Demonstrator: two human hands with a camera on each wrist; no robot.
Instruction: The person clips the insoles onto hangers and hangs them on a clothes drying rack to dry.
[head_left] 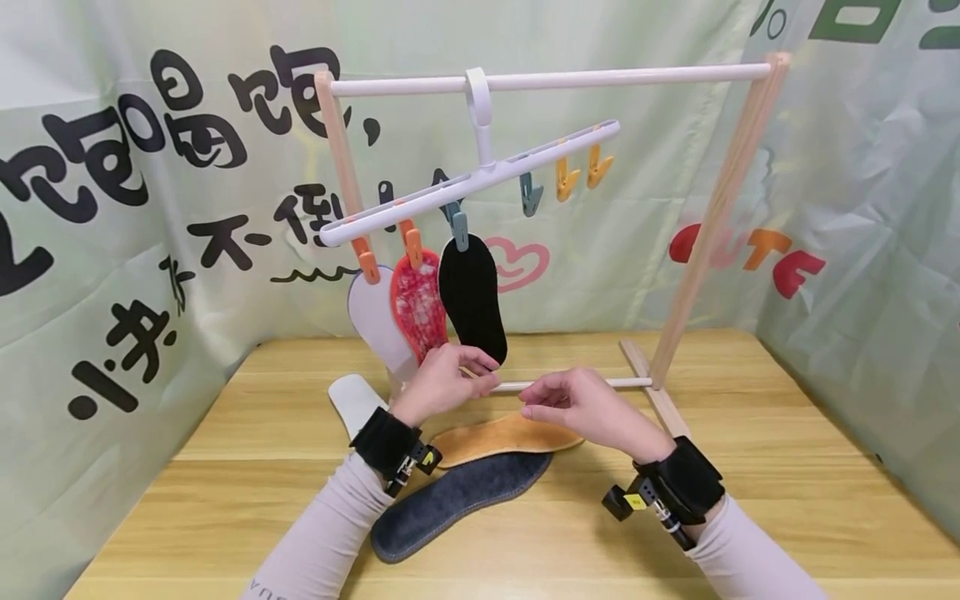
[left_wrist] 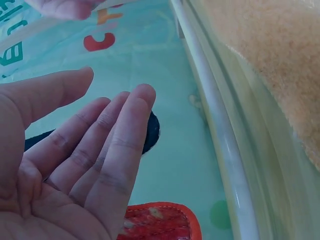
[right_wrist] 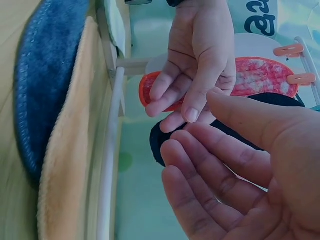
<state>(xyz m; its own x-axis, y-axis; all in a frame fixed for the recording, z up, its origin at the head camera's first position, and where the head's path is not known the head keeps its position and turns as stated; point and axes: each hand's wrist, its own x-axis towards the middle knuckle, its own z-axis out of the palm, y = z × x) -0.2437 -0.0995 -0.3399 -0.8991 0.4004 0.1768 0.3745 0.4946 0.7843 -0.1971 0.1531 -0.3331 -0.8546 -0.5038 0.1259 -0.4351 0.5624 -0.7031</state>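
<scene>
My left hand (head_left: 447, 377) is beside the lower end of the black insole (head_left: 471, 292); its fingers are loosely bent and nothing lies in the palm. Over the tan insole (head_left: 480, 440) hovers my right hand (head_left: 581, 404), also holding nothing, fingers relaxed. A blue-grey clothespin (head_left: 460, 229) grips the black insole at its top. Left of it, orange clothespins (head_left: 413, 247) hold a red patterned insole (head_left: 418, 300) and a white insole (head_left: 373, 312). In the left wrist view, the left fingers (left_wrist: 120, 145) cover most of the black insole.
A tilted white hanger (head_left: 480, 179) hangs from the rod of a wooden stand (head_left: 701, 233). Its right side carries a blue-grey clothespin (head_left: 531, 196) and yellow clothespins (head_left: 566, 179) without insoles. On the table (head_left: 787, 500) lie a dark grey insole (head_left: 457, 500) and another white insole (head_left: 352, 400).
</scene>
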